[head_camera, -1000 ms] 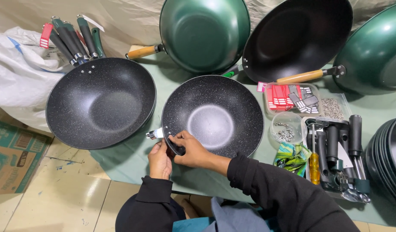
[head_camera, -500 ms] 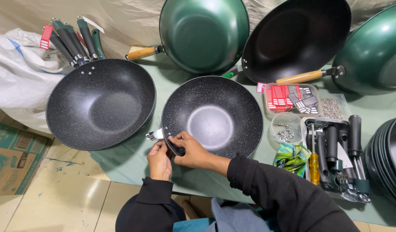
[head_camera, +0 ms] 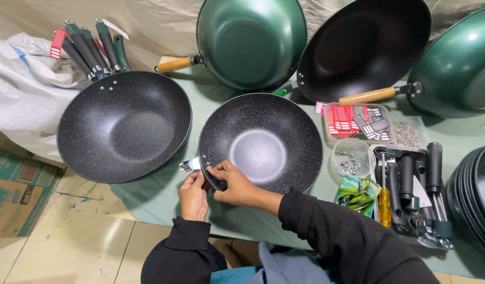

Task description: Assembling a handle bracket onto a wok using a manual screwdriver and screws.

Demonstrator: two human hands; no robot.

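Observation:
A black speckled wok (head_camera: 263, 142) without a handle lies on the green-covered table (head_camera: 147, 194), right in front of me. A small silver handle bracket (head_camera: 191, 165) sticks out from its near-left rim. My left hand (head_camera: 194, 193) pinches the rim just below that bracket. My right hand (head_camera: 233, 182) grips the same rim from the inside, fingers pressed against the bracket's rivets. Both sleeves are black.
A second black wok (head_camera: 124, 126) with several green handles stacked behind it lies to the left. Green woks (head_camera: 250, 42) and a black one (head_camera: 366, 47) lean at the back. To the right are a screw cup (head_camera: 350, 158), a label box (head_camera: 358, 122), a tray of black handles (head_camera: 411, 189), a yellow screwdriver (head_camera: 384, 197) and stacked pans (head_camera: 476, 194).

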